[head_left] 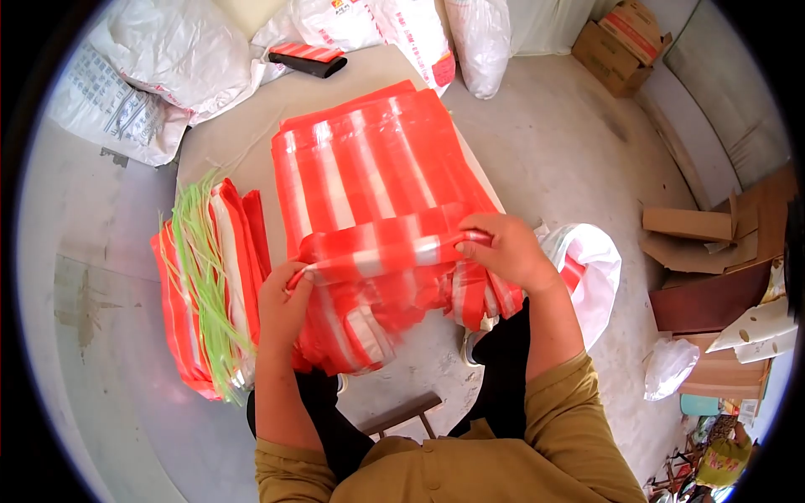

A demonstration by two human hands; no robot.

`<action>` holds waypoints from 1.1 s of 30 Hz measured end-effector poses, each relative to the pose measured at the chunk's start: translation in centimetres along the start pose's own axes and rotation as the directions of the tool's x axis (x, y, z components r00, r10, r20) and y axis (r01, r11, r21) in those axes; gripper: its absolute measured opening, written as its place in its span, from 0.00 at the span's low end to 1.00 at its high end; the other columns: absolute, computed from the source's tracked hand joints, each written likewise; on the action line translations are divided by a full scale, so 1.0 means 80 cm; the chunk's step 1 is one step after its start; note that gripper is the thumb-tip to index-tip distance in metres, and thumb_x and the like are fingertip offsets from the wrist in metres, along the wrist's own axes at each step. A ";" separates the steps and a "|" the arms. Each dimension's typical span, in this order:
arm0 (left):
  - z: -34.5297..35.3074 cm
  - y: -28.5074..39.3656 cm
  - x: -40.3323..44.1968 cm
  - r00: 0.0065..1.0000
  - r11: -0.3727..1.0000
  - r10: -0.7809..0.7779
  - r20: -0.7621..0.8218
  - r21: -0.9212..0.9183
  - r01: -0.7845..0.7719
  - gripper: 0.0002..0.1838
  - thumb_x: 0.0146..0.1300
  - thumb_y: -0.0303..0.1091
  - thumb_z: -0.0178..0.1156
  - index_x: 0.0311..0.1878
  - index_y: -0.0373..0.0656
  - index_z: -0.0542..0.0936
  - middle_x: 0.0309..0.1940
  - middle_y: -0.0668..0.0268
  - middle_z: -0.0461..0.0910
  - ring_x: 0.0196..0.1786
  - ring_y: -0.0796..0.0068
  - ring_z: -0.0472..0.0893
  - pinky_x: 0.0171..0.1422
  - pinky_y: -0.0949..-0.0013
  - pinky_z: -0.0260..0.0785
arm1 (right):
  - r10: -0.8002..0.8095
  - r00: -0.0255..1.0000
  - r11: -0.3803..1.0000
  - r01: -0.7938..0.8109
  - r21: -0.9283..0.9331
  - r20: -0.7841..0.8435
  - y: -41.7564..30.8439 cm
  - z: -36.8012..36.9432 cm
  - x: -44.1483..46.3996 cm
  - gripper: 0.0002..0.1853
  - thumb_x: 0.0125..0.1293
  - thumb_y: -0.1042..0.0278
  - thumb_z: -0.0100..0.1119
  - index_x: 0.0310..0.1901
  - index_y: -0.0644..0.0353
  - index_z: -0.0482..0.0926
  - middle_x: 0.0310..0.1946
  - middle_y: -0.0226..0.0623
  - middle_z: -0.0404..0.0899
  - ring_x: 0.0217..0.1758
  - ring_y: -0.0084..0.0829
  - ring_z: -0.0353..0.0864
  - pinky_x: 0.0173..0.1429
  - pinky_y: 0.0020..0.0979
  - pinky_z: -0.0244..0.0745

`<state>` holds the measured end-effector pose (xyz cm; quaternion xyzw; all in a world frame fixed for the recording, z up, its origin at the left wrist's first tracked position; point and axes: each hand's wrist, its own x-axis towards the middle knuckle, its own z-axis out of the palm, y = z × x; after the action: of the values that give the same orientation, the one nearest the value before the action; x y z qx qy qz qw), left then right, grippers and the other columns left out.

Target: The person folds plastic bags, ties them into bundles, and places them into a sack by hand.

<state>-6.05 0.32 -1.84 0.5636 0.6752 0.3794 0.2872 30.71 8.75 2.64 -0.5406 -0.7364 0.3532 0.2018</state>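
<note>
A stack of red-and-white striped plastic bags (360,168) lies on the table (226,142). At its near edge, a striped bag (381,245) is stretched sideways between my two hands, its lower part hanging over the table edge above my lap. My left hand (283,306) pinches the bag's left end between thumb and fingers. The right end is gripped in my right hand (507,250), fingers closed round it. Left of the stack are more folded striped bags (176,314) with a bundle of green strips (205,285) lying over them.
White sacks (180,59) line the table's far side, near a black object with a striped top (309,59). A white bag (599,277) holding something red stands on the floor at the right. Cardboard boxes (616,50) sit at the far right, with opened cardboard (688,225) nearer.
</note>
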 end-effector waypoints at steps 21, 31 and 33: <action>0.034 -0.004 0.024 0.962 0.975 -0.152 -0.226 0.124 0.183 0.31 0.68 0.39 0.67 0.72 0.45 0.73 0.39 0.61 0.82 0.43 0.65 0.81 0.52 0.61 0.74 | -0.514 0.857 0.779 0.474 -0.411 0.014 0.010 0.080 0.046 0.29 0.61 0.66 0.70 0.66 0.57 0.76 0.67 0.38 0.75 0.74 0.42 0.68 0.82 0.52 0.54; 0.060 0.022 0.019 0.904 0.660 0.421 0.078 0.657 -0.364 0.33 0.59 0.30 0.67 0.71 0.50 0.76 0.72 0.56 0.74 0.77 0.50 0.69 0.78 0.36 0.58 | -0.431 0.900 0.761 0.403 -0.509 0.068 -0.001 0.082 0.050 0.32 0.62 0.75 0.62 0.70 0.54 0.74 0.70 0.34 0.75 0.75 0.40 0.69 0.83 0.52 0.55; 0.061 0.025 0.021 0.910 0.646 0.409 0.065 0.684 -0.339 0.33 0.58 0.30 0.67 0.71 0.51 0.76 0.71 0.56 0.75 0.76 0.51 0.70 0.78 0.36 0.58 | -0.436 0.899 0.755 0.393 -0.524 0.046 -0.002 0.085 0.052 0.31 0.62 0.77 0.60 0.70 0.53 0.74 0.68 0.33 0.76 0.74 0.40 0.70 0.82 0.51 0.57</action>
<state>-1.31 3.03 -2.73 0.7372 0.6482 0.1822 -0.0567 24.60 10.56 -2.14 -0.4113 -0.8967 0.0654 0.1499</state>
